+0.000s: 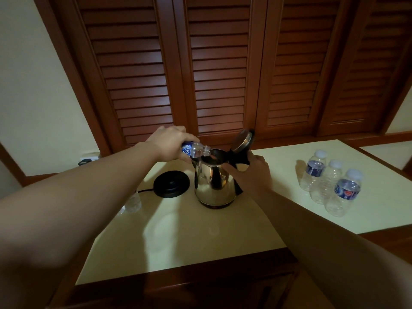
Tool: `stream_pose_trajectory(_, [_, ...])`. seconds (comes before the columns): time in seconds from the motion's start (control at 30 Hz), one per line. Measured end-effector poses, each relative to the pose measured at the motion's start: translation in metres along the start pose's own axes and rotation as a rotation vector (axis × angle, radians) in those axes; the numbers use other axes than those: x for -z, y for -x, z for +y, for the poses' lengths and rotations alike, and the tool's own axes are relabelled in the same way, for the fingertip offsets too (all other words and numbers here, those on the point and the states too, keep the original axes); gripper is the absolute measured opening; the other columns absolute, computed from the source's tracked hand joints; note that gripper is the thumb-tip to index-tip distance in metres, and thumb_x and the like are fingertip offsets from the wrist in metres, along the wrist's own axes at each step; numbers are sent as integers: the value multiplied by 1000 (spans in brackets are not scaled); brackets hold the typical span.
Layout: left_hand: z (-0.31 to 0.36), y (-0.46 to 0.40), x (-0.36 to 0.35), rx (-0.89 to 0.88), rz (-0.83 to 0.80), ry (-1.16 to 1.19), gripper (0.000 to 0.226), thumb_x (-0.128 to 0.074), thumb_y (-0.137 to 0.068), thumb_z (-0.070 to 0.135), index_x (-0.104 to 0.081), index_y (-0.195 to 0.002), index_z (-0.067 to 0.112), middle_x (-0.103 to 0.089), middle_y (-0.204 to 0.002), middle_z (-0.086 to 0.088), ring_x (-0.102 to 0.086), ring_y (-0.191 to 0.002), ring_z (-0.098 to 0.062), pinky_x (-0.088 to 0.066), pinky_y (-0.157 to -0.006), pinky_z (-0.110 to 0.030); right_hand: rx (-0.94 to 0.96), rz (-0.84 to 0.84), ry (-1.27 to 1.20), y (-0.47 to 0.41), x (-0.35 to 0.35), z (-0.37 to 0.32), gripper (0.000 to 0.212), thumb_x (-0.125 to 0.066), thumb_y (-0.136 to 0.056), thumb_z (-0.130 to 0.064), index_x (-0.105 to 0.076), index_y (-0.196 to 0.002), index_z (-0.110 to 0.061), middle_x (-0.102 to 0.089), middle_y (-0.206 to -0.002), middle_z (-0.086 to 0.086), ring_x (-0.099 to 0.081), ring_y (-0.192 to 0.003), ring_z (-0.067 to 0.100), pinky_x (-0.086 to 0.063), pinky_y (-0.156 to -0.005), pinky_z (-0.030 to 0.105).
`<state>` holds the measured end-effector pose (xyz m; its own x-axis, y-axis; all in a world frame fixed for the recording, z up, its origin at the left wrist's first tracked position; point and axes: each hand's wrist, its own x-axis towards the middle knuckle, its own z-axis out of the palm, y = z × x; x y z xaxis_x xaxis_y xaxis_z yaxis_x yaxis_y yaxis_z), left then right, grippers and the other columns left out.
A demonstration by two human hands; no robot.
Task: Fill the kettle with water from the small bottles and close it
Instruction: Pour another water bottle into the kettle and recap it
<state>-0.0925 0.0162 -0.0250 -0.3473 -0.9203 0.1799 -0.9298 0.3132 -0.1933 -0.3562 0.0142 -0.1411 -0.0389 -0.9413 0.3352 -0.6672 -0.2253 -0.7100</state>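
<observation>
The kettle (214, 181) stands upright on the table (178, 230), off its black base (171, 183), which lies just beside it to the left with its cord attached. The hinged lid (243, 140) is raised, leaving the mouth open.

The left hand (171, 142) has its grip closed around a small bottle (196, 150), uncapped and tilted nearly level, with the neck at the rim of the kettle mouth. Water is judged to be flowing, though the stream itself cannot be made out. The right hand (252, 172) has its grip closed on the black handle (239, 158), steadying the kettle.

Status: filling is in progress. Three capped bottles (332, 181) stand together on the right side of the table, well apart from the kettle; whether they hold water cannot be told. A further clear bottle (133, 200) stands at the left table edge, partly hidden by the left forearm.

Remaining, by judgement: empty the held bottle, pour from any others as needed, and lower the lid until shut. The water level inside the kettle is not visible.
</observation>
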Motion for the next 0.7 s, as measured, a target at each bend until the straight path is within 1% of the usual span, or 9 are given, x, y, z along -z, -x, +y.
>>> stream_pose_trajectory(0.1, [1,-2,3,-12,11,-13,75,-77,-78,63,-49,-145,45,-53,-114,7,-54,-112,-19,-41,-93,-42,-11,-1,-2,0,0,-1,100,-48,-63,-91,-57,-138,-27,-62,-133,2,-55,-126,25,-53,-101,49])
stream_pose_trajectory(0.23, [2,-4,5,-27,24,-2,74,-77,-79,61,-49,-145,45,-52,-114,8,-53,-113,-18,-38,-93,-41,-19,-13,0,0,0,-1,100,-47,-62,-91,-55,-141,-30,-62,-134,1,-55,-126,24,-53,-102,48])
stream_pose_trajectory(0.47, [2,-7,3,-48,57,10,74,-77,-80,58,-48,-147,44,-51,-115,7,-51,-113,-18,-38,-94,-41,-36,-17,15,1,0,-2,102,-47,-61,-92,-51,-144,-33,-59,-134,1,-55,-125,25,-53,-101,50])
stream_pose_trajectory(0.7, [1,-9,-1,-54,79,17,74,-78,-81,55,-48,-147,43,-51,-116,7,-51,-114,-18,-37,-92,-41,-34,-12,19,0,-1,0,101,-47,-61,-93,-51,-143,-34,-60,-133,1,-55,-125,25,-53,-101,52])
